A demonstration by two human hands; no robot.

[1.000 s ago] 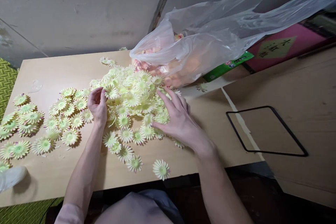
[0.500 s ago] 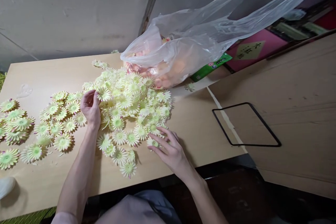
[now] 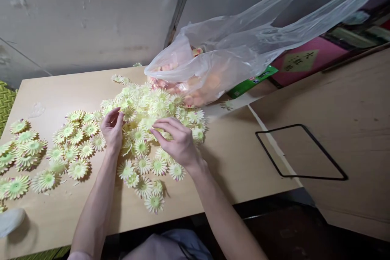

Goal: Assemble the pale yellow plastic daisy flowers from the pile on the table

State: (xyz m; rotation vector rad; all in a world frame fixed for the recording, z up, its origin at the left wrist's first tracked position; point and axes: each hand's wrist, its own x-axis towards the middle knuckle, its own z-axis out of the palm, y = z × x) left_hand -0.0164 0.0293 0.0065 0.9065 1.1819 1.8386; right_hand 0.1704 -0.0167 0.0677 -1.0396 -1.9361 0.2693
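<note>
My left hand is closed, pinching a pale yellow-green artificial flower head at the left side of a large heap of flower heads. Over the heap's middle, my right hand has its thumb and fingers drawn together at the edge of another artificial flower head, which looks slightly blurred. Several loose flower heads lie on the table below the right hand. Left of my left forearm is a smaller spread of similar flower heads, some with purple petal tips.
A translucent plastic bag of pinkish pieces stands behind the heap. Further flower heads lie at the far left, with a white rounded object near the edge. Cardboard with a black rectangular outline is at right.
My right hand has moved up and left from the heap's lower right edge to its middle, its fingers closing together. My left hand stays at the left side with a flower head.
</note>
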